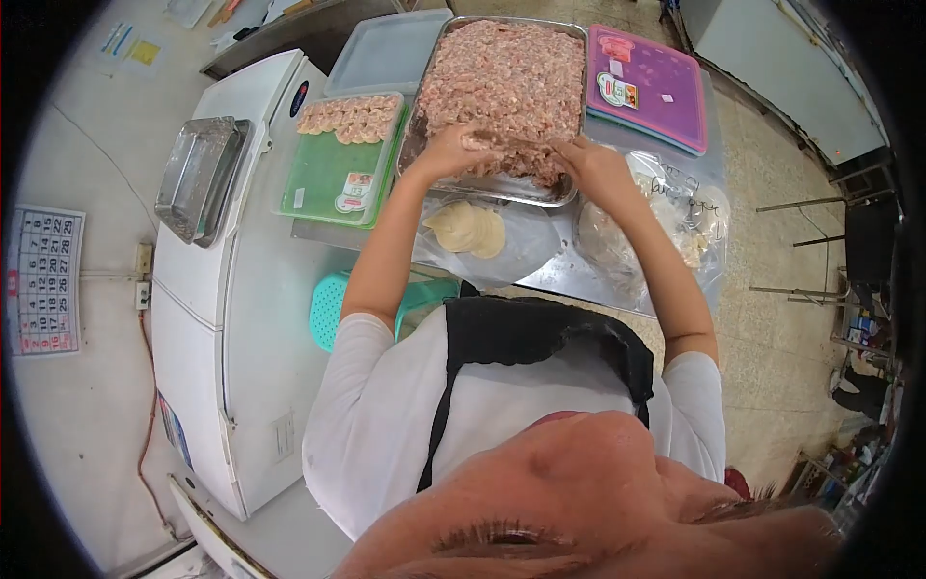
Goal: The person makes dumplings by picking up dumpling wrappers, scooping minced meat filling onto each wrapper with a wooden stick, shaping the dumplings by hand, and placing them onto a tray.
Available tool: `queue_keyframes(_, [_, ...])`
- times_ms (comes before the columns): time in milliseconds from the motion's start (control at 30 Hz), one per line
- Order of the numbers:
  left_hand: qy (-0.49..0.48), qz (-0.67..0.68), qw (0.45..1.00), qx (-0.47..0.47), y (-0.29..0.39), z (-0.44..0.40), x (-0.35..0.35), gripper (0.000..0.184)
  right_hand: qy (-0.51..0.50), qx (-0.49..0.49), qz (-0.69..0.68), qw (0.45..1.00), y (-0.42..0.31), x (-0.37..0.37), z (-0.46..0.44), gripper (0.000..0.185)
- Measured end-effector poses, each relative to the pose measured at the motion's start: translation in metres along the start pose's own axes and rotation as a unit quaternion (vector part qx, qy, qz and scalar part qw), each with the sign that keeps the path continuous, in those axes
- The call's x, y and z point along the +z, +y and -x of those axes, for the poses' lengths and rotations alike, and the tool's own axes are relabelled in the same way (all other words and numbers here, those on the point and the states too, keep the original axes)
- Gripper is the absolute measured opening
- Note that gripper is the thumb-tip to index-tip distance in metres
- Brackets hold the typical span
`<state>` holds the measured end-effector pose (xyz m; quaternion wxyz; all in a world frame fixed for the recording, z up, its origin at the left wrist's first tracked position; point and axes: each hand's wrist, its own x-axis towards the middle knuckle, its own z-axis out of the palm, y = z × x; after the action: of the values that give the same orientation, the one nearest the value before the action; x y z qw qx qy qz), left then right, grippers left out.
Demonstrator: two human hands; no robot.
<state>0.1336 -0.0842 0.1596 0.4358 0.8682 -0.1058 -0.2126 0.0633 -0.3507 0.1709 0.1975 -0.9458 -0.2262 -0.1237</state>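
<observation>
A deep metal tray of pink ground meat lies ahead, its near end partly scooped out. Over its near left side, my left hand is closed, with a pinkish bit showing at the fingers. At the near right corner, my right hand has its fingers pinched together. A dark, thin shape runs between the hands; I cannot make out what it is. Round, pale dough wrappers lie on the table just below my left hand. Left of the tray, a green-bottomed plastic container holds rows of filled dumplings.
A clear plastic bag with pale contents lies right of my right forearm. Purple lidded containers are stacked at the right back. A translucent lid lies behind the dumplings. A white freezer and turquoise stool stand left.
</observation>
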Motion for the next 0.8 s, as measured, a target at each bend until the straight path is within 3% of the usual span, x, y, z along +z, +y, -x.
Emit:
queue_keyframes(33, [0.034,-0.016,0.999,0.034,-0.005,-0.003,0.002,0.050,0.050,-0.007,-0.010,0.999,-0.006,0.006,0.004,0.028])
queue_keyframes(167, [0.085,-0.126,0.976,0.157,-0.027,-0.016,0.007,0.058,0.010,0.004,-0.061,0.998,0.001,0.038,0.011,0.028])
queue_keyframes(267, [0.069,0.007,0.995,0.066,-0.024,-0.003,0.008,0.066,-0.119,0.084,0.067,0.987,0.033,0.045,0.017,0.027])
queue_keyframes(367, [0.010,0.089,0.994,0.057,0.027,0.038,-0.005,0.064,-0.121,0.110,0.026,0.986,0.029,0.019,0.024,0.027])
queue_keyframes(467, [0.165,-0.063,0.942,0.285,0.027,0.041,-0.003,0.055,-0.069,0.128,-0.156,0.977,0.009,-0.027,0.027,0.027])
queue_keyframes(500, [0.146,-0.068,0.950,0.267,0.024,0.039,-0.003,0.053,-0.043,0.129,-0.234,0.963,0.004,-0.032,0.028,0.027])
queue_keyframes(600, [0.086,-0.083,0.965,0.232,0.015,0.030,-0.005,0.048,-0.036,0.020,-0.265,0.963,-0.014,-0.007,0.027,0.031])
queue_keyframes(733, [0.076,-0.097,0.969,0.215,0.016,0.025,-0.008,0.051,-0.105,0.090,-0.230,0.963,-0.021,-0.011,0.014,0.031])
queue_keyframes(800, [0.075,-0.076,0.975,0.195,0.006,0.019,-0.012,0.051,-0.076,0.111,-0.135,0.982,-0.043,-0.023,0.011,0.030])
